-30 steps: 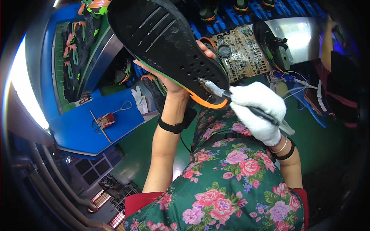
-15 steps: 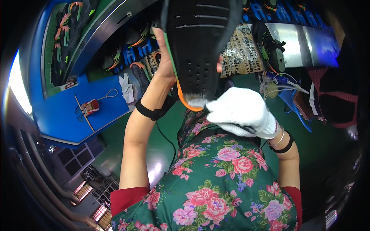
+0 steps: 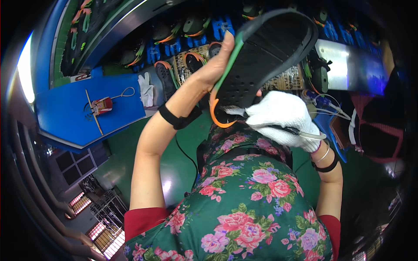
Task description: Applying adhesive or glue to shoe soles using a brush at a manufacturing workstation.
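Here, both hands are occupied, close together but each clamped on its own thing. The bare left hand (image 3: pixel 214 69) grips a black shoe (image 3: pixel 261 56) along its side, thumb on the green part of the rim and a fingertip showing at the opposite edge. The shoe is held up in the air, tilted, sole toward the camera, beyond the right edge of the blue table (image 3: pixel 61 111). The white-gloved right hand (image 3: pixel 281 117) is closed around a brush (image 3: pixel 235 112), whose bristles lie against the sole near its orange-rimmed end. On the table, toward its right edge, stands a red container (image 3: pixel 102 105) with a thin stick (image 3: pixel 93 108) beside it. A loose white glove (image 3: pixel 146 90) lies just at that right edge, and next to it is another dark shoe (image 3: pixel 165 79).
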{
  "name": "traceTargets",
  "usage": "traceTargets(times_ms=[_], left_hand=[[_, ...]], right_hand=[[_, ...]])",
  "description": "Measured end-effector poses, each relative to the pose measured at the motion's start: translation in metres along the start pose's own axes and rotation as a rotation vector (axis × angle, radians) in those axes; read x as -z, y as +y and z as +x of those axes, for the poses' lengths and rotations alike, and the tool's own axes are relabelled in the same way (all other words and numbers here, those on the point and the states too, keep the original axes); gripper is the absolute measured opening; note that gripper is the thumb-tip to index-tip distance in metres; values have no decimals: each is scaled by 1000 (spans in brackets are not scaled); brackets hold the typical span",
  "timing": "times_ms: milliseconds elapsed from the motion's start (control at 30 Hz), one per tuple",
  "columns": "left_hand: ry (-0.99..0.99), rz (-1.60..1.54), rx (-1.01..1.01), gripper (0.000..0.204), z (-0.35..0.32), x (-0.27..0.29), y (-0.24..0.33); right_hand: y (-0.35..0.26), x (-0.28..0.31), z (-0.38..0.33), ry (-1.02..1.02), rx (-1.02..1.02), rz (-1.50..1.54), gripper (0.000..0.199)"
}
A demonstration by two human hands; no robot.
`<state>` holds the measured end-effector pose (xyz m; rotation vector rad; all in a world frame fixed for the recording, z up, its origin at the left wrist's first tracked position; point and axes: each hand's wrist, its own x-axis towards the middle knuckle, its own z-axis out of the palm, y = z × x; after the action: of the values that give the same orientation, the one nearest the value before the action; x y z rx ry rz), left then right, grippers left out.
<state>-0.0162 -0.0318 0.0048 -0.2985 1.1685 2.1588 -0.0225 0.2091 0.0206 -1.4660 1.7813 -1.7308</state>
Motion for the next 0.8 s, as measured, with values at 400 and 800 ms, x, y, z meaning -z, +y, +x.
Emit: traceTargets(times_ms=[400,800], left_hand=[[206,-524,-275,43,13,-20,-94],[-263,-1163,-287,86,-23,-17,-93]], right_hand=[[-1,19,0,393,-355,-222,19],[-20,6,-1,424,-104,-340,22]])
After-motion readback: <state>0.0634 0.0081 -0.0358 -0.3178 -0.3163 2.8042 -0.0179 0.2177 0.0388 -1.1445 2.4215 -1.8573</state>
